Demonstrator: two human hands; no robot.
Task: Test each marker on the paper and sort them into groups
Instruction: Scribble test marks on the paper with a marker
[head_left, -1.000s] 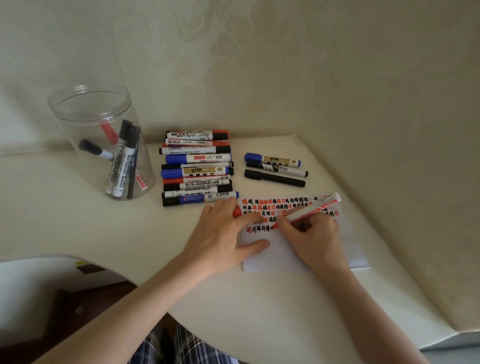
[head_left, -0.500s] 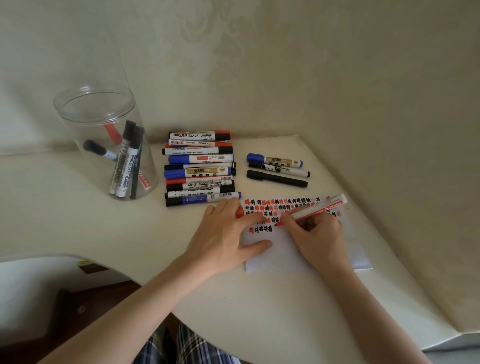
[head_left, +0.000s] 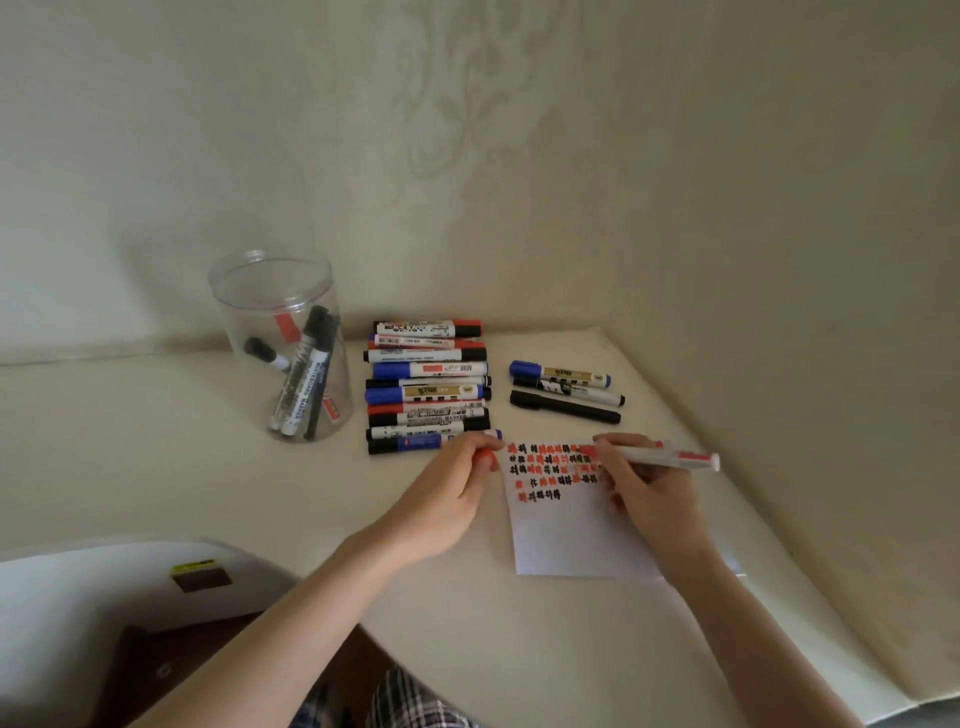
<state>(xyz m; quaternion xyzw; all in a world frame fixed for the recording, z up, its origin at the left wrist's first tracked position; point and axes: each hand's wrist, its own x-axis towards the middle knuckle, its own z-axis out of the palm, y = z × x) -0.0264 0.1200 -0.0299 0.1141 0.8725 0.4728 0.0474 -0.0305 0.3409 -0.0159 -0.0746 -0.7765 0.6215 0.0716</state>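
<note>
**Red marker held level over the test paper**

A red marker (head_left: 660, 455) is gripped in the right hand (head_left: 649, 488), the fingers curled round its front part. Its long axis runs nearly left to right, with the rear end pointing right and raised slightly off the surface; the tip end is hidden by the fingers, so contact with the paper (head_left: 566, 535) cannot be told. The paper lies flat on the pale surface (head_left: 156, 467), its upper part covered in rows of red and black test marks.

The left hand (head_left: 447, 499) rests just left of the paper, its fingers curled round a small red cap (head_left: 484, 457) (only the cap's end is seen).

Behind the left hand, a stack of markers (head_left: 428, 387) is laid side by side, all with their long axes left to right; red, blue and black caps are seen at both ends. To its right, well apart, three more markers (head_left: 566, 392) lie in a smaller group, also left to right, tilted slightly down to the right.

At the left, a clear jar (head_left: 280, 348) stands upright with several markers leaning inside it.
</note>
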